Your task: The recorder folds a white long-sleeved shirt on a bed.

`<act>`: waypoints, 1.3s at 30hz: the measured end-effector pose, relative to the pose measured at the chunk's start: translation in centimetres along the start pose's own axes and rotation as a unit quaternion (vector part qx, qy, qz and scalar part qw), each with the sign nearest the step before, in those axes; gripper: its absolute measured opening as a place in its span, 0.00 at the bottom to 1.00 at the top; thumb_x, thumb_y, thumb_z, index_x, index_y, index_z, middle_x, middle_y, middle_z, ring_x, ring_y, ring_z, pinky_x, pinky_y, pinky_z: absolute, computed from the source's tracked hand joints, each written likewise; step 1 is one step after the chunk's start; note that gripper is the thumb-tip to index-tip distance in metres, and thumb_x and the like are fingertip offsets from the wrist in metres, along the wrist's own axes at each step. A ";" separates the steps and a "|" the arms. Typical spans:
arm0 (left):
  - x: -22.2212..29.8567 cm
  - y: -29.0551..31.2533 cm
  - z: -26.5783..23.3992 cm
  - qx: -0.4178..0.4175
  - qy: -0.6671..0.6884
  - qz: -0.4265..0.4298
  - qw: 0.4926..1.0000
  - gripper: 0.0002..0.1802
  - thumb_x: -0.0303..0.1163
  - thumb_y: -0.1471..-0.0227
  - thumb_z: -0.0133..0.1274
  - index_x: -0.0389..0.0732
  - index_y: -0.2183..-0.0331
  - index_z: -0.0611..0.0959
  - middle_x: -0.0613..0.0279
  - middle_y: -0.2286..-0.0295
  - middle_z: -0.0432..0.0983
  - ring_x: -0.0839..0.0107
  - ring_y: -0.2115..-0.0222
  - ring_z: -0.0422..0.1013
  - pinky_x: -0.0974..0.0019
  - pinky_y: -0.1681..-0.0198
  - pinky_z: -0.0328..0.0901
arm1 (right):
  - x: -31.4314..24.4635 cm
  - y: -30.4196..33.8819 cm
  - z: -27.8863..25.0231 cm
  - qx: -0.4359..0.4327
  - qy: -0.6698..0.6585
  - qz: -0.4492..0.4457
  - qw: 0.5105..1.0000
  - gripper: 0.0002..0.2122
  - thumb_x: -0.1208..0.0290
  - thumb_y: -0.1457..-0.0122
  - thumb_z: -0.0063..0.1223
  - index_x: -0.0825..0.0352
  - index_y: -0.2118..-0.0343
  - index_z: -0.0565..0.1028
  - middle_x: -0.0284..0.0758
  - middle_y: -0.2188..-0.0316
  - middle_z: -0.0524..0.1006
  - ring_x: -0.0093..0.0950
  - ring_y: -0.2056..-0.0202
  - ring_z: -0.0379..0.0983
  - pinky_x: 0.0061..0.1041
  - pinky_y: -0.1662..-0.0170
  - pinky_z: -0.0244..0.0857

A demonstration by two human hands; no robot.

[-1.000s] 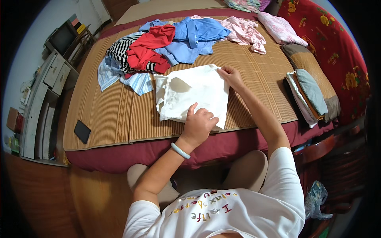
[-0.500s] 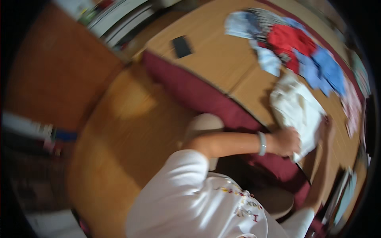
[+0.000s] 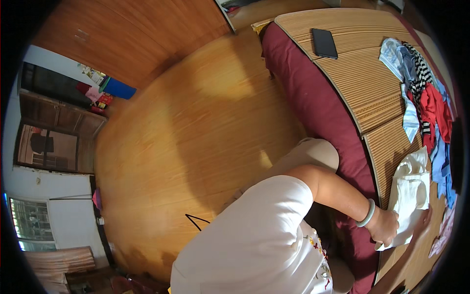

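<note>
A white cloth garment [image 3: 410, 188] lies partly crumpled near the edge of a mat-covered bed. My left hand [image 3: 384, 228], with a pale bangle at the wrist, is closed on the garment's near corner. At the garment's right edge is my right hand [image 3: 423, 220]; it is blurred, and its fingers do not show clearly. Beyond the white garment lies a heap of clothes, with a red garment [image 3: 434, 110], a black-and-white striped piece [image 3: 420, 66], a light blue striped piece [image 3: 410, 117] and blue cloth [image 3: 440, 164].
A black phone [image 3: 324, 43] rests on the woven mat [image 3: 362, 73] at the far end. Maroon bedding [image 3: 303, 83] hangs down the bed's side, beside the wooden floor [image 3: 196, 127]. A pink garment [image 3: 443, 232] lies at the right. A blue bin [image 3: 119, 88] stands by the wardrobe [image 3: 147, 34].
My view has turned left, so the bed sits further right and more of the room shows. The white garment looks flatter, and both hands remain at it.
</note>
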State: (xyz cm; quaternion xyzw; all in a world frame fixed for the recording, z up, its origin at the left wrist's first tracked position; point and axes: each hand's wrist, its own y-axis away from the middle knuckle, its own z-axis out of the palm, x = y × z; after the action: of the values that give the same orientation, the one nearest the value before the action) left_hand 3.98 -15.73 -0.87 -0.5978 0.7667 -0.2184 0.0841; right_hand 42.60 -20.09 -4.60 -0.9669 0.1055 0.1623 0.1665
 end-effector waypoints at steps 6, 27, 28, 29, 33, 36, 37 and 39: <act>0.1 -0.1 0.1 -0.008 0.002 0.003 1.000 0.09 0.46 0.48 0.55 0.66 0.65 0.88 0.75 0.70 0.82 0.65 0.60 0.77 0.51 0.64 0.70 | 7.7 -4.2 3.6 0.095 -0.012 0.047 0.994 0.16 0.66 0.28 0.45 0.71 0.43 0.72 0.43 0.48 0.77 0.35 0.46 0.72 0.28 0.40 0.61; 0.8 2.8 -2.1 0.069 0.153 -0.020 0.986 0.06 0.37 0.57 0.60 0.52 0.71 0.86 0.67 0.71 0.77 0.63 0.63 0.75 0.56 0.57 0.67 | -18.2 4.8 -1.9 0.101 0.086 -0.014 0.991 0.06 0.72 0.44 0.60 0.66 0.64 0.81 0.41 0.65 0.79 0.42 0.56 0.74 0.39 0.52 0.67; 0.8 2.7 -2.5 0.092 0.158 -0.019 0.983 0.07 0.36 0.57 0.61 0.52 0.70 0.87 0.68 0.70 0.77 0.64 0.63 0.75 0.57 0.57 0.67 | -19.9 4.4 -2.6 0.034 0.131 -0.123 0.983 0.09 0.71 0.44 0.60 0.64 0.61 0.81 0.38 0.59 0.79 0.41 0.53 0.72 0.40 0.49 0.65; 0.9 2.6 -2.6 0.071 0.153 -0.014 0.986 0.08 0.36 0.56 0.62 0.53 0.69 0.87 0.68 0.70 0.77 0.65 0.62 0.75 0.58 0.57 0.67 | -21.3 4.5 -2.7 0.032 0.094 -0.090 0.991 0.13 0.71 0.43 0.59 0.63 0.55 0.80 0.38 0.55 0.78 0.41 0.50 0.71 0.41 0.45 0.63; 1.1 2.0 -2.5 0.050 0.146 -0.003 0.988 0.10 0.36 0.55 0.62 0.52 0.66 0.88 0.69 0.68 0.78 0.65 0.61 0.75 0.58 0.56 0.68 | -22.5 3.0 -1.1 -0.041 0.077 -0.017 0.996 0.27 0.65 0.37 0.55 0.55 0.34 0.66 0.39 0.35 0.66 0.42 0.35 0.60 0.45 0.33 0.51; 1.0 2.0 -2.3 0.051 0.147 0.000 0.988 0.10 0.36 0.55 0.62 0.52 0.66 0.88 0.68 0.67 0.78 0.65 0.61 0.74 0.58 0.56 0.68 | -21.5 0.9 1.5 -0.041 0.096 0.045 0.994 0.27 0.52 0.33 0.47 0.56 0.33 0.65 0.40 0.32 0.63 0.40 0.31 0.56 0.45 0.30 0.46; 1.0 2.0 -2.4 0.065 0.149 0.001 0.987 0.08 0.36 0.54 0.61 0.52 0.67 0.88 0.68 0.69 0.77 0.65 0.62 0.74 0.58 0.57 0.68 | -21.2 0.5 2.2 -0.024 0.103 0.029 0.994 0.28 0.50 0.32 0.44 0.56 0.33 0.65 0.40 0.32 0.62 0.39 0.30 0.55 0.45 0.29 0.45; 0.9 2.1 -2.6 0.076 0.144 0.004 0.987 0.07 0.36 0.54 0.61 0.53 0.68 0.88 0.67 0.70 0.76 0.64 0.63 0.73 0.58 0.57 0.68 | -20.6 -0.3 3.2 -0.042 0.130 0.056 0.989 0.29 0.46 0.31 0.39 0.57 0.32 0.63 0.39 0.30 0.60 0.38 0.29 0.52 0.45 0.28 0.42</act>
State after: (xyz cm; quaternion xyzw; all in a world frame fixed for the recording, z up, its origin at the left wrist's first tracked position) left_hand 0.89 -15.53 0.67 -0.5491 0.7544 -0.3593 0.0189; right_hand 22.76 -15.60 -0.20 -0.9784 0.1734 0.0484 0.1016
